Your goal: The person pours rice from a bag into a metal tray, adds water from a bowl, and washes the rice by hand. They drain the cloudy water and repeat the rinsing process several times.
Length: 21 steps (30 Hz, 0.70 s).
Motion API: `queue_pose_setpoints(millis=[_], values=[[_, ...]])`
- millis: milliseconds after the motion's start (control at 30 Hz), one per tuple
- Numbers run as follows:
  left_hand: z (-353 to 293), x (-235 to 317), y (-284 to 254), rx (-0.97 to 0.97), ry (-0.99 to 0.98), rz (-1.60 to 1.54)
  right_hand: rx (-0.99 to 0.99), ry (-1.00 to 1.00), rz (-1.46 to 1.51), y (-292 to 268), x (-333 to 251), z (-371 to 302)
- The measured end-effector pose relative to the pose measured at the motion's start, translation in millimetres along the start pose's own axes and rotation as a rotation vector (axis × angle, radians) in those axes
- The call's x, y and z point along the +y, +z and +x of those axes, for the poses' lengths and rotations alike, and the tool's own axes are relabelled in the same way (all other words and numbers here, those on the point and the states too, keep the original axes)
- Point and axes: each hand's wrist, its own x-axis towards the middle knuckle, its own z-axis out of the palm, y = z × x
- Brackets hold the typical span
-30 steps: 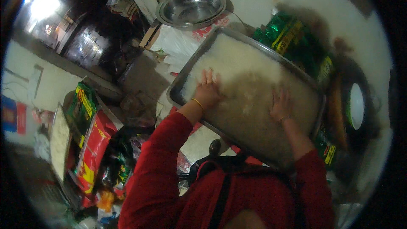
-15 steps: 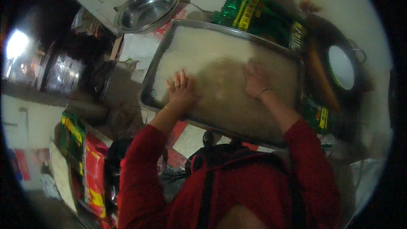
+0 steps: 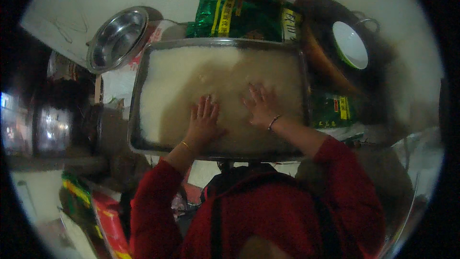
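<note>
A large rectangular metal tray lies in front of me, filled with a flat layer of pale fine grains that look like rice. My left hand rests palm down on the grains, left of the tray's middle and toward its near side, fingers spread. To its right, my right hand also lies on the grains with its fingers apart. Neither hand grips anything. Shadows of my arms and body darken much of the layer.
Behind the tray lies a green and yellow bag. A round steel basin stands at the back left. On the right are a white bowl with a green outside and a smaller green packet. A red package sits low at the left.
The whole view has turned, so the tray now looks nearly level. My hands have come closer together on the grains, the left one farther in from the tray's left edge.
</note>
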Motion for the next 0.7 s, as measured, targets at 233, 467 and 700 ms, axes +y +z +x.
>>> queue_pose_setpoints(millis=[233,467,700], values=[[24.7,9.8,-4.0,-0.128,0.023,0.199,0.033,0.112,0.164,8.3,2.6,6.6],[60.3,1.4,-39.8,-0.06,-0.174,0.026,0.183,0.119,0.252,15.5,51.9,48.6],[79.2,-9.3,-30.8,-0.081,-0.308,0.052,0.095,0.288,0.09,20.0,57.6,47.0]])
